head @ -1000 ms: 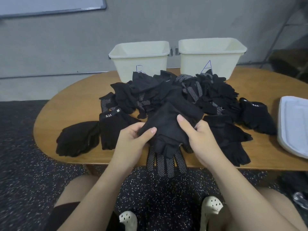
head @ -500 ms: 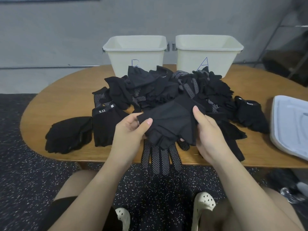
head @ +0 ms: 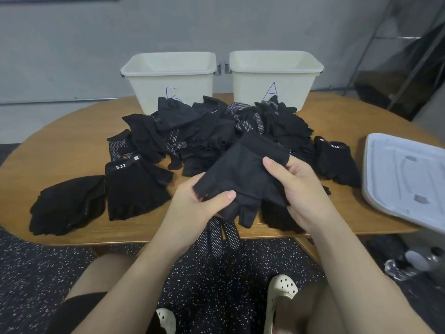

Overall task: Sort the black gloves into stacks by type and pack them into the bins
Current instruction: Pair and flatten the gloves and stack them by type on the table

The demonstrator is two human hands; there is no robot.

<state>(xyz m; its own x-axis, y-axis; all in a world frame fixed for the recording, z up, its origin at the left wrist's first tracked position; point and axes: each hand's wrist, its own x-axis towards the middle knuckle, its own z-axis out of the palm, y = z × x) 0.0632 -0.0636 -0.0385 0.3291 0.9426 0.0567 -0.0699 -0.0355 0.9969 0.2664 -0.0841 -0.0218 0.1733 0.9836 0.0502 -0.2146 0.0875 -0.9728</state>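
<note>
Above the near edge of the wooden table [head: 60, 138], a fingerless black glove [head: 243, 174] is held in both hands: the left hand [head: 192, 208] pinches its lower corner under the thumb, the right hand [head: 298, 189] clamps its right side. Behind it lies the unsorted glove pile [head: 216, 131], before bin B [head: 171, 80] and bin A [head: 274, 78].

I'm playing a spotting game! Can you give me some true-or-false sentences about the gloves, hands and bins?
1. Both hands hold one black glove. True: the left hand and the right hand grip it.
2. The bin marked A stands left of the other bin. False: it stands on the right.
3. A glove stack shows "5.11". True.
4. The held glove is white. False: it is black.
5. A pale lid lies at the table's right. True.
</note>
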